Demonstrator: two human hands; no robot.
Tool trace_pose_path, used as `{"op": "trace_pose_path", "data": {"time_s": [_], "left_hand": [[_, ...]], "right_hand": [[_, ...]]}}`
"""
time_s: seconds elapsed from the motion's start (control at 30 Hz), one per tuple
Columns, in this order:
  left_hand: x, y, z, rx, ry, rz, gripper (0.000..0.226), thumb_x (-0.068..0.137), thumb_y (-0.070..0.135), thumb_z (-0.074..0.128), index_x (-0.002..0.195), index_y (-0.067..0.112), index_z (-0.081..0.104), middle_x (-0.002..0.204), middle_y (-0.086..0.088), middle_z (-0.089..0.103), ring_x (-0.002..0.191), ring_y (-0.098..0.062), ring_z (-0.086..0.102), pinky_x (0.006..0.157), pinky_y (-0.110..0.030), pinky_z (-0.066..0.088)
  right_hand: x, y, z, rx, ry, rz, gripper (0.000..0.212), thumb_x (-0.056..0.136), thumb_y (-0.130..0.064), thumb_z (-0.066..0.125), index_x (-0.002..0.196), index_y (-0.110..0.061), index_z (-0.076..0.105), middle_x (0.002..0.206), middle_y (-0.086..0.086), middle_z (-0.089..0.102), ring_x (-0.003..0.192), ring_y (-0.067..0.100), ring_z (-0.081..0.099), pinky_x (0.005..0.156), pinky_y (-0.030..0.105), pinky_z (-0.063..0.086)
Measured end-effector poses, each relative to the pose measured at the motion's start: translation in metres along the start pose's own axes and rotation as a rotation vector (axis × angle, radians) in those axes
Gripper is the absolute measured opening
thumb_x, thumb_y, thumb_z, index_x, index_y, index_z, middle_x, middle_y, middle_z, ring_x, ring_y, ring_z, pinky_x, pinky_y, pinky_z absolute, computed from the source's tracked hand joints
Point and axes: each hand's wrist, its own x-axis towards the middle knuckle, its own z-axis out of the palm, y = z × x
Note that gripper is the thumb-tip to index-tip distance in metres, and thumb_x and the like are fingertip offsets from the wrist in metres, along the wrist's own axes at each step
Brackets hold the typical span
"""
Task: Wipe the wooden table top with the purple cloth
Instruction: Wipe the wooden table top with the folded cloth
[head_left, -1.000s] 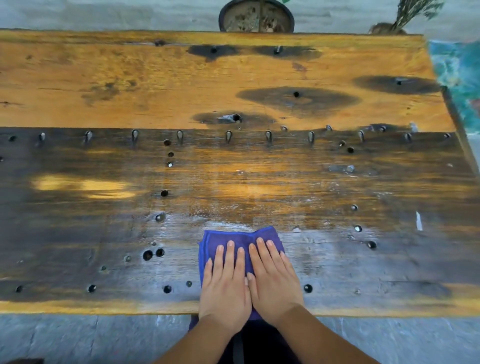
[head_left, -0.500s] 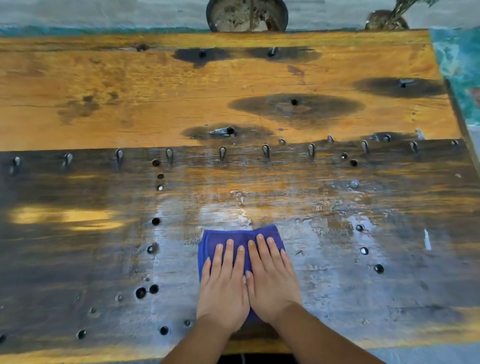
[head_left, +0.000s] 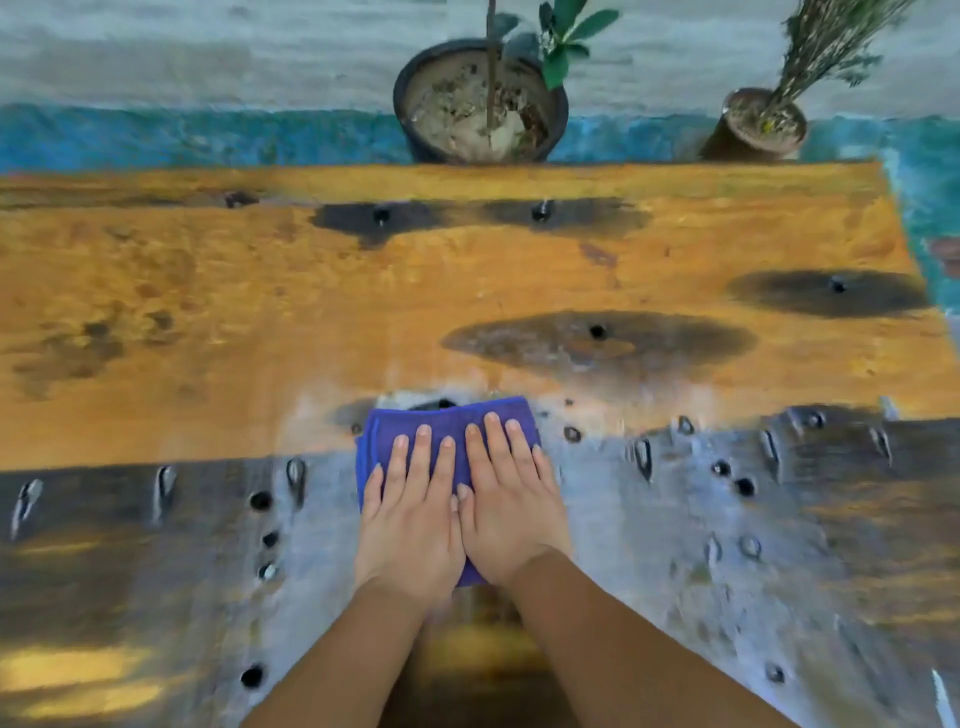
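A folded purple cloth (head_left: 447, 423) lies flat on the wooden table top (head_left: 208, 322), at the line where the wet dark near half meets the dry orange far half. My left hand (head_left: 410, 514) and my right hand (head_left: 511, 504) press on the cloth side by side, fingers straight and pointing away from me. Both hands cover most of the cloth; only its far edge and left side show. A wet streak runs from the cloth back toward me.
Nail heads and dark holes (head_left: 260, 501) dot the near boards. Dark stains (head_left: 597, 343) mark the orange boards. Beyond the far edge stand a black plant pot (head_left: 478, 109) and a smaller brown pot (head_left: 758, 127). The table's right edge (head_left: 914, 270) borders a teal floor.
Both hands have pushed the cloth away from me, from near the front edge up to the seam with the orange boards, leaving a wet trail behind. The view has tilted up.
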Motion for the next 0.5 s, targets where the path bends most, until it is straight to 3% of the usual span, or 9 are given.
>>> {"op": "trace_pose_path", "data": {"time_s": [0.1,0.23,0.5], "left_hand": [[0.061,-0.002,-0.019,0.004,0.033,-0.004,0.057,0.098,0.042,0.016,0.153,0.025,0.016,0.162,0.001,0.007,0.148,-0.021,0.002,0.117,-0.042,0.009],[0.13,-0.007,-0.042,0.038,0.067,0.006,0.057,0.099,0.044,0.009,0.153,0.029,0.006,0.161,0.004,-0.003,0.148,-0.019,-0.005,0.118,-0.04,0.004],[0.24,-0.014,-0.078,0.043,0.142,-0.003,0.056,0.1,0.042,0.015,0.154,0.03,0.007,0.162,0.004,-0.001,0.148,-0.018,-0.004,0.119,-0.04,0.004]], "right_hand": [[0.061,0.003,-0.02,0.02,0.057,-0.015,0.063,0.095,-0.045,0.01,0.154,-0.026,-0.001,0.158,-0.006,-0.017,0.141,0.01,-0.028,0.112,0.035,-0.02],[0.128,0.004,-0.039,0.04,0.089,0.012,0.064,0.094,-0.045,0.008,0.155,-0.026,0.0,0.161,-0.005,-0.013,0.144,0.012,-0.022,0.113,0.034,-0.019],[0.242,0.009,-0.07,0.046,0.174,-0.001,0.066,0.092,-0.046,0.006,0.154,-0.026,0.006,0.163,-0.004,-0.001,0.147,0.015,-0.011,0.116,0.037,-0.01]]}}
